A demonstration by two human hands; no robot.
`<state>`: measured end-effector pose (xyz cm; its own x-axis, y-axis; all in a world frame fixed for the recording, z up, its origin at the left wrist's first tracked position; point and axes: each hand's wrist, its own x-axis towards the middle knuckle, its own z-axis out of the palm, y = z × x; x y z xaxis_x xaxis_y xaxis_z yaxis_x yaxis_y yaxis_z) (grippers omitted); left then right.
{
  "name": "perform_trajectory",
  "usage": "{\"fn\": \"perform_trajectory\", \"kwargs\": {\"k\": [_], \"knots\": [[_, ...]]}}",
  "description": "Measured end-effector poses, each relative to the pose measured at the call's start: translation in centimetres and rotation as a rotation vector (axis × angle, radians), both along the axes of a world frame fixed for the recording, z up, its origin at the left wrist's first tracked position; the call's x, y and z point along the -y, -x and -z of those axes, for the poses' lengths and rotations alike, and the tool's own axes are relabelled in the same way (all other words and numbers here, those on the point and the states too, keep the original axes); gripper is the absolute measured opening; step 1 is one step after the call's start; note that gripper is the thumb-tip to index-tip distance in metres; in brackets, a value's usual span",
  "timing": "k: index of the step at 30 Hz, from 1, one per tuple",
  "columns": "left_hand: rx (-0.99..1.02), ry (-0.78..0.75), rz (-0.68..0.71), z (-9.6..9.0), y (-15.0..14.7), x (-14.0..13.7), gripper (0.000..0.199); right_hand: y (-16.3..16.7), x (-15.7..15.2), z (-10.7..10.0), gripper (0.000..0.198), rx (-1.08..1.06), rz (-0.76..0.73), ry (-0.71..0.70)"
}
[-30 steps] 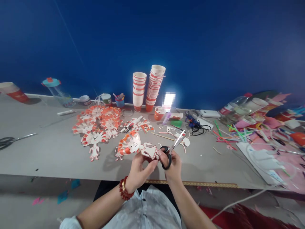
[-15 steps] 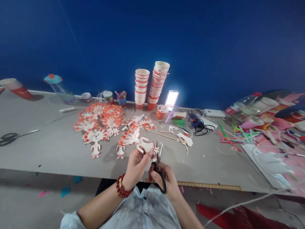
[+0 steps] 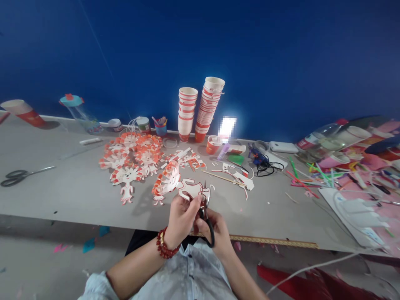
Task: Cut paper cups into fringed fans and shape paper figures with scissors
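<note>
My left hand (image 3: 184,214) is closed on a paper doll cutout (image 3: 191,188), pinching its white, red-outlined body near the feet. The doll's curled orange-and-white head (image 3: 168,180) points up and left. In my right hand (image 3: 214,231) is a pair of scissors (image 3: 206,216) with black handles, fingers wrapped through the loops. Its blades point upward at the doll's foot end, slightly apart. A thin curled paper strip hangs beside the blades. Left of my hands lies a cluster of similar paper dolls (image 3: 126,179) with orange fringed heads.
Two stacks of paper cups (image 3: 186,114) stand near the blue wall. A second pair of scissors (image 3: 26,175) lies at far left. White paper scraps (image 3: 246,181) and a wooden stick (image 3: 220,177) lie beyond my right hand. Straws and craft materials (image 3: 328,179) crowd the right side.
The doll has turned slightly and its head has swung left, now overlapping the small doll behind it. My hands have drawn closer together, and the scissor blades are closer together at the foot end.
</note>
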<state>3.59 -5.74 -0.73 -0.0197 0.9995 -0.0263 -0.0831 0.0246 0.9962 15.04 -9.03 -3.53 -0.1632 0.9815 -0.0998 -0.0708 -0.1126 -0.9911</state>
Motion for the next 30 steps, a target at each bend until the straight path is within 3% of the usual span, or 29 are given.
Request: {"fn": "perform_trajectory", "kwargs": {"k": [30], "knots": [[0.017,-0.035,-0.024,-0.22,-0.13,0.14,0.026,0.24,-0.23,-0.08,0.053,0.032,0.005,-0.021]]}}
